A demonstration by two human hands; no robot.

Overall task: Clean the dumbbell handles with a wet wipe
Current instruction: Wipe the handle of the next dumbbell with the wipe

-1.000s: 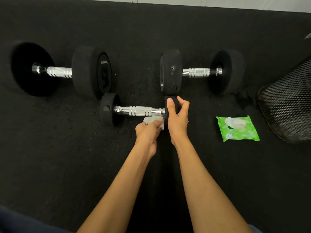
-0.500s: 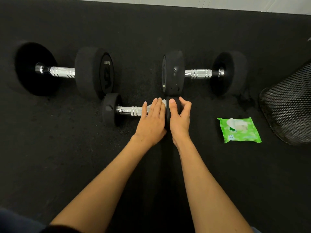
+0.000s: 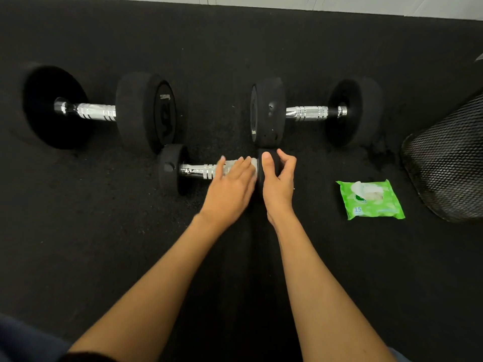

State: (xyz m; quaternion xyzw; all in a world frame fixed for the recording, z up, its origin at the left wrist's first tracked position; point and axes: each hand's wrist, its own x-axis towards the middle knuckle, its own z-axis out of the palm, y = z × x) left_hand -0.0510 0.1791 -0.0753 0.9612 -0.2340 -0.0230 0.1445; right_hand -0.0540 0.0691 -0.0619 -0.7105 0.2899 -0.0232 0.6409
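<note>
A small dumbbell [image 3: 197, 170] with a chrome handle and black heads lies on the black floor mat in the middle of the view. My left hand [image 3: 230, 189] lies over the right part of its handle, fingers straight, pressing a white wet wipe [image 3: 234, 163] onto the chrome. My right hand [image 3: 278, 184] grips the dumbbell's right head, thumb on the left side and fingers curled over the top. Two bigger dumbbells sit behind, one at the left [image 3: 96, 112] and one at the right [image 3: 308, 112].
A green pack of wet wipes [image 3: 371, 199] lies on the mat to the right of my right hand. A black mesh bin [image 3: 449, 158] stands at the right edge. A pale wall base runs along the top.
A second ago my left hand held the wipe bunched just below the handle. It has since moved up and laid flat over the handle with the wipe underneath. My right hand has kept its grip.
</note>
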